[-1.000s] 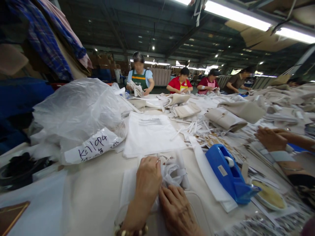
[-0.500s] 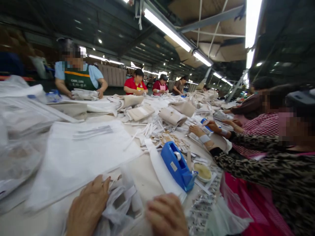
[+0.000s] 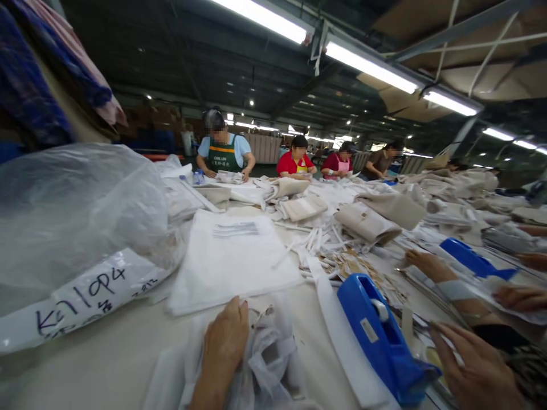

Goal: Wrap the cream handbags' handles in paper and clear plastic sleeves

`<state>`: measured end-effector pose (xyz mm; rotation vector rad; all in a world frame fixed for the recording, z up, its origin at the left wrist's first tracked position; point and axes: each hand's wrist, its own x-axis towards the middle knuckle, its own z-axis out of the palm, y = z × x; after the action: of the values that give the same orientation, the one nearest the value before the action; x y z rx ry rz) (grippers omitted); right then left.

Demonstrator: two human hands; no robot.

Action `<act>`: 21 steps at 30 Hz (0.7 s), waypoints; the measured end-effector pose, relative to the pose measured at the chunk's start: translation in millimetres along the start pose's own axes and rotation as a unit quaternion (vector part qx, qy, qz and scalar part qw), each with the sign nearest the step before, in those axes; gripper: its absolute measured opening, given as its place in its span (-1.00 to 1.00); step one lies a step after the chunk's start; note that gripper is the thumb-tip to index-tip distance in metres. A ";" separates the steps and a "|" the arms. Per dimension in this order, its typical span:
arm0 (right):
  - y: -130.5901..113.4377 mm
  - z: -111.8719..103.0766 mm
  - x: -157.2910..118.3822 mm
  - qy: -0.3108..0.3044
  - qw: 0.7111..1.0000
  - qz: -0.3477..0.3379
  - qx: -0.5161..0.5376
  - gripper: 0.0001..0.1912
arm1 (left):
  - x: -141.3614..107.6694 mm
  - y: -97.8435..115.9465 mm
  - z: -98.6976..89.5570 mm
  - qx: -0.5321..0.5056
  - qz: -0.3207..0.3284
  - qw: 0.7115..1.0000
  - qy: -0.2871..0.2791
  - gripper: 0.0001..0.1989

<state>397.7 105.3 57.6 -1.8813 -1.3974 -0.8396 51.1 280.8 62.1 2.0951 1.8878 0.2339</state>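
My left hand (image 3: 224,347) rests on a crumpled translucent plastic bag (image 3: 276,353) at the bottom middle, its fingers closed at the bag's upper left edge. My right hand (image 3: 474,370) is at the lower right, beyond the blue tape dispenser (image 3: 376,336). Its fingers are pressed together around something thin and pale that I cannot make out. A long white strip (image 3: 337,330) lies left of the dispenser. Above my left hand, a flat white bag (image 3: 235,262) with grey printed lines is spread on the table.
A large clear plastic sack (image 3: 81,210) with handwriting on its white band bulges at left. Folded beige cloth pieces (image 3: 367,222) and loose paper strips (image 3: 320,239) cover the middle. A co-worker's hand (image 3: 431,267) and a second blue dispenser (image 3: 474,259) are at right.
The view has swung left, bringing the large plastic sack into sight. My right hand has moved away from the plastic bag to the right, past the tape dispenser; my left hand stays at the bag.
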 end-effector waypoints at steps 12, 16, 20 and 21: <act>-207.6 191.6 76.6 -0.349 0.912 -0.153 0.154 -0.67 | -0.7 -1.0 6.5 -0.048 0.011 0.999 -0.009 -0.65; -212.6 227.4 87.8 -0.368 0.908 -0.174 0.102 -0.70 | 6.8 -4.4 18.7 -0.044 0.007 0.999 -0.014 -0.63; -193.0 238.0 102.3 -0.371 0.921 -0.118 0.035 -0.75 | 8.5 -4.0 24.4 -0.040 0.002 0.999 -0.007 -0.60; -186.9 237.5 105.0 -0.364 0.926 -0.097 0.021 -0.72 | 8.3 -3.4 24.6 -0.043 0.001 0.999 -0.010 -0.59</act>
<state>269.1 396.2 23.4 -2.1493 -2.0402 -0.1639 56.8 286.4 37.1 2.0360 1.8301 0.2881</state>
